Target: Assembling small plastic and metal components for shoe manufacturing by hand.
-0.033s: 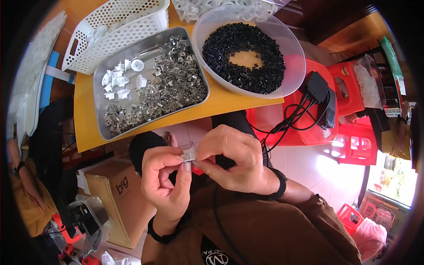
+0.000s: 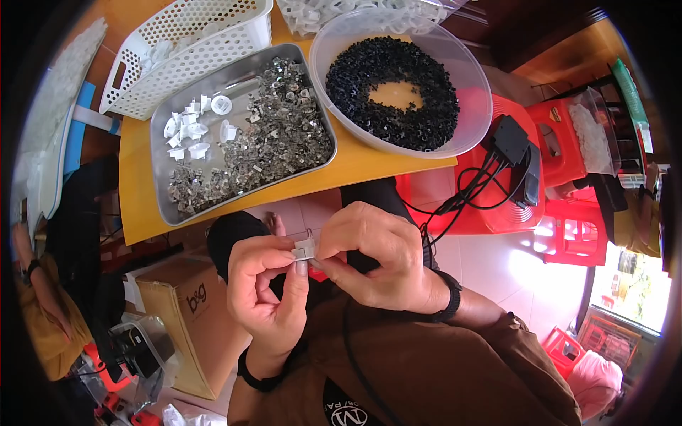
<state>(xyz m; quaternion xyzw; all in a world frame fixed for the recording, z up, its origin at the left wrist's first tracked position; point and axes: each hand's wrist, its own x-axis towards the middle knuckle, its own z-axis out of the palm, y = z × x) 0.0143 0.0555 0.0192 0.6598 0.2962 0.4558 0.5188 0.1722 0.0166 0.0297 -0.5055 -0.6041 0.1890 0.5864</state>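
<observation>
In front of my lap, my left hand (image 2: pixel 264 287) pinches a small white plastic part (image 2: pixel 303 251) between thumb and fingers. From the other side my right hand (image 2: pixel 380 255) closes thumb and forefinger at the part's right edge; its fingertips cover whatever else is there. A small pin-like bit sticks up from the part's top. Beyond my hands, a metal tray (image 2: pixel 245 207) holds a heap of small shiny metal pieces (image 2: pixel 284 135) and several white plastic parts (image 2: pixel 190 128) at its left side.
A clear round tub (image 2: pixel 474 106) of small black pieces (image 2: pixel 426 78) stands right of the tray on the yellow table (image 2: pixel 142 206). Behind the tray is a white perforated basket (image 2: pixel 213 64). Black cables (image 2: pixel 469 192) lie over a red stool (image 2: pixel 497 213). A cardboard box (image 2: pixel 188 334) stands at left.
</observation>
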